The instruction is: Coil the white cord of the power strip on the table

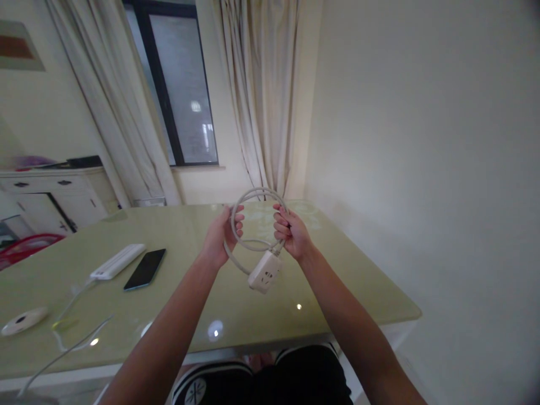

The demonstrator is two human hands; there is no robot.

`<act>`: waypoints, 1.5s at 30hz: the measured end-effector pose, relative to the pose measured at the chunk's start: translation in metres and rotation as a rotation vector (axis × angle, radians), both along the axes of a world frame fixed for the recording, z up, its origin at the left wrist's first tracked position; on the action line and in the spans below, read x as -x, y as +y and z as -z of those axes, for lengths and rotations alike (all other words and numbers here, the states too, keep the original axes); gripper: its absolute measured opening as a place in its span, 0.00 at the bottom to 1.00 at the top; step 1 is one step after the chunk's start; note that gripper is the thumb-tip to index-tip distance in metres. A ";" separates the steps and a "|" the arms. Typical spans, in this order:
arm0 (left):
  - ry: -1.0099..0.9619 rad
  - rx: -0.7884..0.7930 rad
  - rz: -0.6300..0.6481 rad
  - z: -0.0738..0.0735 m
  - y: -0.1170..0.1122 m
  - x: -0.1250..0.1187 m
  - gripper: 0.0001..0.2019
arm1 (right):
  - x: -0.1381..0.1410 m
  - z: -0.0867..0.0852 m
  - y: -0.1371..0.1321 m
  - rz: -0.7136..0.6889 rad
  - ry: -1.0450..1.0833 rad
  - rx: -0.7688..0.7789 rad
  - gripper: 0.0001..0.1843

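Observation:
A pale extension cord (253, 193) is coiled into a loop above the table, held up between both hands. Its white socket block (265, 273) hangs at the bottom of the coil, the outlet holes facing me. My left hand (223, 233) is wrapped round the left side of the loop. On the right side, my right hand (292, 229) grips the cable with fingers curled, just above the socket block. Part of the cable is hidden inside the right fist.
On the glossy green table (337, 281) lie a black phone (145, 269), a white power strip (118, 261) with a cable, and a white oval object (25, 320) at far left. A wall (442, 169) bounds the right; curtains (270, 101) hang behind.

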State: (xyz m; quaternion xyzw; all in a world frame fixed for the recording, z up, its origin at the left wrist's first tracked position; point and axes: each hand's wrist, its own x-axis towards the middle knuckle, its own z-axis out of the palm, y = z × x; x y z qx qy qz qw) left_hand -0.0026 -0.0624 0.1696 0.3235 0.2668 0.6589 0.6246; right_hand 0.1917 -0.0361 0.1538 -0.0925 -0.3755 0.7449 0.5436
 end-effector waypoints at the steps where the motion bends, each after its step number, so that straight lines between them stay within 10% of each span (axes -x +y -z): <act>1: -0.001 0.036 -0.010 -0.001 0.001 0.000 0.15 | -0.002 0.000 -0.002 -0.016 -0.018 -0.020 0.06; 7: -0.033 0.147 -0.228 -0.001 0.009 0.002 0.15 | -0.008 0.006 -0.016 -0.106 -0.229 -0.112 0.15; 20: 0.152 -0.167 0.290 0.072 -0.028 -0.026 0.22 | -0.009 0.004 0.008 0.134 0.288 0.098 0.12; 29: -0.183 -0.233 0.013 0.096 -0.027 -0.078 0.21 | 0.027 0.029 -0.003 0.325 0.509 0.223 0.20; 36: 0.346 -0.312 -0.133 0.114 -0.022 -0.074 0.24 | 0.037 0.057 0.000 0.522 0.250 0.242 0.22; 42: 0.422 -0.378 0.004 0.113 -0.033 -0.061 0.26 | 0.037 0.072 0.003 0.600 0.134 0.186 0.23; 45: 0.403 -0.355 -0.154 0.113 -0.031 -0.067 0.17 | 0.045 0.078 -0.003 0.586 0.171 0.249 0.21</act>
